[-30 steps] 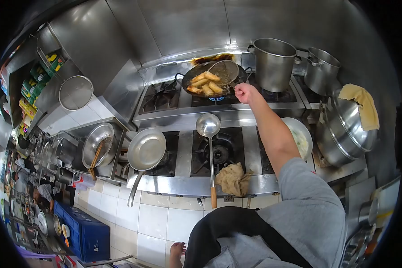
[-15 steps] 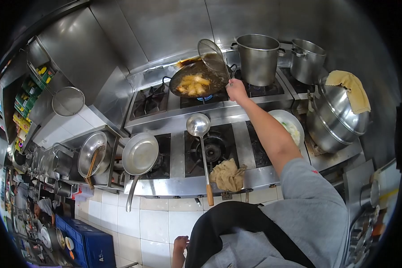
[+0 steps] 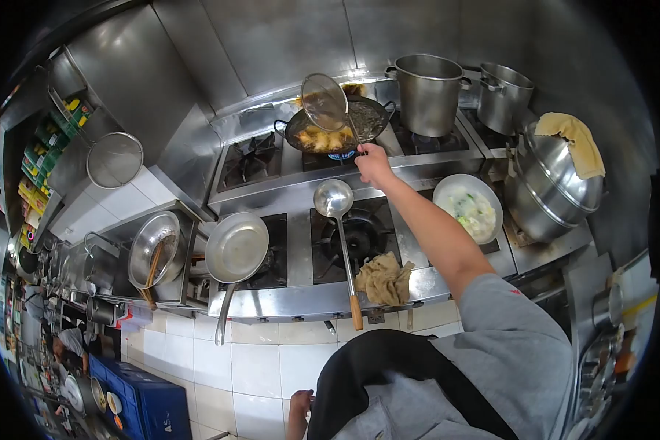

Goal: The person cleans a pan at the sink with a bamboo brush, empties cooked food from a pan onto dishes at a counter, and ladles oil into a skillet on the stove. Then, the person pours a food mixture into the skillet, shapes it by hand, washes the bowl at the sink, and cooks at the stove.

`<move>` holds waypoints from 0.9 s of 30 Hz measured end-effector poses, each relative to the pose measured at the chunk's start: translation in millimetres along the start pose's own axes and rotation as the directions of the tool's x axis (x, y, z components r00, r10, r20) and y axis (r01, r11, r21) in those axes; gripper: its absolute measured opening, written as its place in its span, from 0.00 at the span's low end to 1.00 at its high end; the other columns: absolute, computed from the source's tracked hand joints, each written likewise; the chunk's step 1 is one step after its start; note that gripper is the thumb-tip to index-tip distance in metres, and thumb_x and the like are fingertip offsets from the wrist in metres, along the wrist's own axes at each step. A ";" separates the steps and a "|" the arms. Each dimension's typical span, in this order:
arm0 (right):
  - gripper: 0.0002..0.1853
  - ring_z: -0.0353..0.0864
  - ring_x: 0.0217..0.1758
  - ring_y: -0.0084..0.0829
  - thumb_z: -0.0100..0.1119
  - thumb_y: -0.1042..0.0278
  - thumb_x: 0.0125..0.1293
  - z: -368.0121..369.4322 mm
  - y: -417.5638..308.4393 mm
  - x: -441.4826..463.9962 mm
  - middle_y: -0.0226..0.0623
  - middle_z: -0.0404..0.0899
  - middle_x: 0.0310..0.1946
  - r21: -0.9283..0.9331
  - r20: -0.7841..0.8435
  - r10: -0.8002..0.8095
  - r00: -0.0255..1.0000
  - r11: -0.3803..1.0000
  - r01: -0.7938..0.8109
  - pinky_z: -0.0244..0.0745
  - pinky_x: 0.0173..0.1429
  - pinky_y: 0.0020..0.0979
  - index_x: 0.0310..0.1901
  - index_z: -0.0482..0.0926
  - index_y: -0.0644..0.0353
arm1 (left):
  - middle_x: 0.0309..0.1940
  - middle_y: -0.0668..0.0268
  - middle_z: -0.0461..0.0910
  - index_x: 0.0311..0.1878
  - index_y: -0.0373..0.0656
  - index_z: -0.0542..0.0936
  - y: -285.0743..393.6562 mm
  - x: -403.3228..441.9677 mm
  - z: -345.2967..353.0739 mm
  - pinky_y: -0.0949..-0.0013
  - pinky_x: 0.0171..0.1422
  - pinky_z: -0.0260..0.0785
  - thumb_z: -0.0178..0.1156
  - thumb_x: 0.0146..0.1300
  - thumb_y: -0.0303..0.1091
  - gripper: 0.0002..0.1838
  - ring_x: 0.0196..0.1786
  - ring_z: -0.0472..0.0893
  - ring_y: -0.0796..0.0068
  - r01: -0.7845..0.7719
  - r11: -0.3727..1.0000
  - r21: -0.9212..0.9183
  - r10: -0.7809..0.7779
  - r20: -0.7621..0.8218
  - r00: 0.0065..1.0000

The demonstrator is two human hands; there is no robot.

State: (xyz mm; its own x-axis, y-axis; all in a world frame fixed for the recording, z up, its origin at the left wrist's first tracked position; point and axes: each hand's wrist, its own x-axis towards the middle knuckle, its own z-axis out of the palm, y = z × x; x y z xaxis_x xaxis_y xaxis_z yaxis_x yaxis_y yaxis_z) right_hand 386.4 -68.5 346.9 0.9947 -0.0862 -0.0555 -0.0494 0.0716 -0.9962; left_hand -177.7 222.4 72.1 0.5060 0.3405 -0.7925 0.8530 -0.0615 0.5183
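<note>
My right hand (image 3: 374, 166) is closed round the handle of a round wire-mesh strainer (image 3: 324, 101). The strainer's mesh is tilted above the left part of a dark two-handled wok (image 3: 375, 130). Golden fried pieces (image 3: 317, 138) lie in bubbling oil there, partly hidden behind the mesh. A blue flame (image 3: 342, 155) burns under the wok. Low in view, beside the dark apron, my left hand (image 3: 301, 403) has curled fingers; what they hold, if anything, cannot be made out.
A ladle (image 3: 334, 199), a frying pan (image 3: 237, 248) and a crumpled cloth (image 3: 385, 280) lie on the front range. To the right are a white bowl of food (image 3: 468, 209) and a lidded steel pot (image 3: 557, 183). Tall pots (image 3: 429, 95) stand behind.
My right hand has shifted left and slightly down. The strainer has swung left from the wok's back right to over the fried pieces. The view has moved slightly.
</note>
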 end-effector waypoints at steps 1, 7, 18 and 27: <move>0.22 0.64 0.20 0.27 0.52 0.83 0.59 4.7 5.3 3.5 0.36 0.71 0.30 -0.001 0.000 -0.003 1.000 1.000 0.003 0.59 0.19 0.32 0.57 0.72 0.62 | 0.34 0.59 0.84 0.49 0.34 0.81 4.7 -1.6 -3.9 0.62 0.29 0.73 0.62 0.63 0.37 0.17 0.30 0.81 0.67 -0.002 1.000 -0.001 0.002 0.001 1.000; 0.24 0.74 0.18 0.35 0.50 0.83 0.53 21.9 9.7 3.6 0.42 0.76 0.24 -0.327 -0.040 -0.119 0.992 0.940 0.100 0.66 0.21 0.37 0.54 0.74 0.65 | 0.38 0.59 0.84 0.50 0.36 0.80 8.7 -1.1 -20.1 0.62 0.30 0.74 0.61 0.64 0.38 0.17 0.32 0.82 0.66 0.070 0.995 0.066 -0.066 -0.055 0.996; 0.12 0.81 0.21 0.42 0.55 0.80 0.53 31.4 14.5 44.7 0.48 0.79 0.27 -0.352 0.002 0.014 1.000 0.936 -0.012 0.72 0.21 0.40 0.41 0.78 0.71 | 0.37 0.56 0.84 0.51 0.34 0.80 -11.6 -2.1 -23.4 0.60 0.32 0.74 0.63 0.63 0.34 0.16 0.33 0.82 0.62 0.083 0.995 -0.059 -0.087 -0.061 0.994; 0.06 0.65 0.17 0.29 0.50 0.82 0.55 -7.9 15.7 54.3 0.32 0.66 0.21 -0.312 -0.041 -0.139 0.989 0.942 0.119 0.58 0.17 0.35 0.29 0.69 0.58 | 0.37 0.59 0.84 0.51 0.36 0.79 -11.5 -11.7 -23.4 0.65 0.28 0.72 0.62 0.64 0.38 0.18 0.31 0.82 0.67 0.068 0.994 0.085 -0.063 -0.060 0.996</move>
State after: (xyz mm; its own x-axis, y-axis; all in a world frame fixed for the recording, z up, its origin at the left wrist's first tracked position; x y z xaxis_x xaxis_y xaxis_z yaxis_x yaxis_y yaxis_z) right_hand 438.9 -79.9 327.7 0.9874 -0.1363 0.0809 0.0442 -0.2533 -0.9664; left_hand -196.4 241.1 83.0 0.4427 0.3996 -0.8027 0.8932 -0.1181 0.4338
